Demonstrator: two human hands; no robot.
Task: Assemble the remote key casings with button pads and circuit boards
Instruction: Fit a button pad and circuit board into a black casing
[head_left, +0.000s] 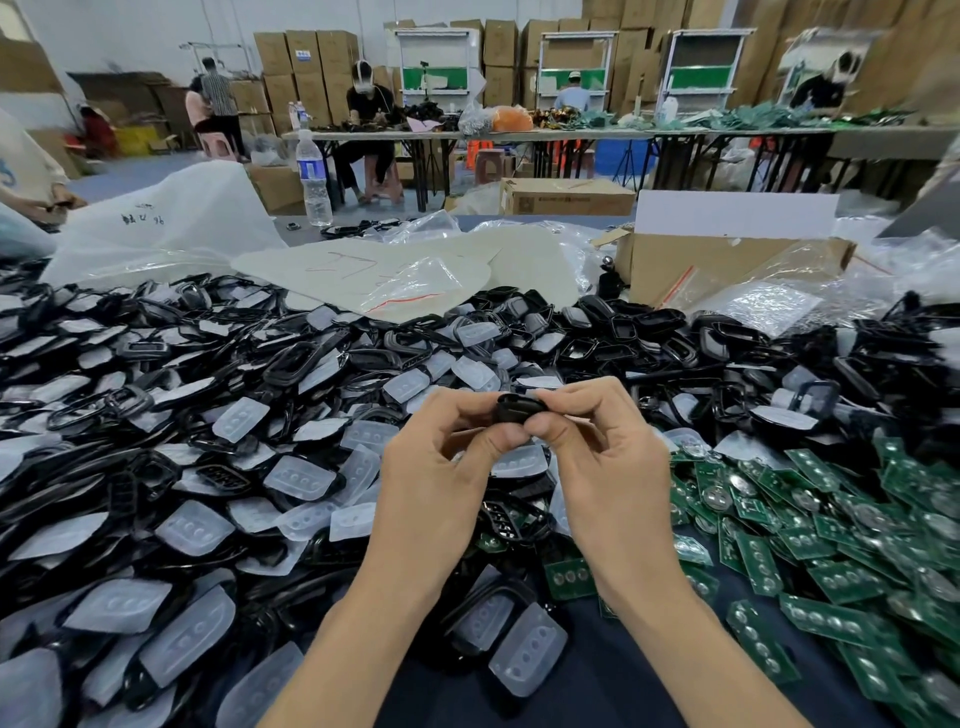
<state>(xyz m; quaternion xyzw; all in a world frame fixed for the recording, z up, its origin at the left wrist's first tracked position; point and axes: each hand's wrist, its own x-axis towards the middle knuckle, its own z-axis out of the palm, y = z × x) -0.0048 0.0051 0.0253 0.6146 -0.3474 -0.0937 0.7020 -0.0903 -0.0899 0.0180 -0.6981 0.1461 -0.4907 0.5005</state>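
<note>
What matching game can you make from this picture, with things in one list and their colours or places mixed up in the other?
Things
1. circuit boards
2. button pads
3. black key casing
4. water bottle

Colours or places
A. pinched between the left hand and the right hand
B. green, heaped on the right
C. standing upright, far back
D. milky see-through, scattered on the left

Pairs: 1-B, 2-D, 3-A, 4-C

Casings (291, 364) heaped L + ctr, pads (306, 478) mixed in; boards (831, 577) R; box (727, 265) behind R; bottle (313, 176) behind L.
</note>
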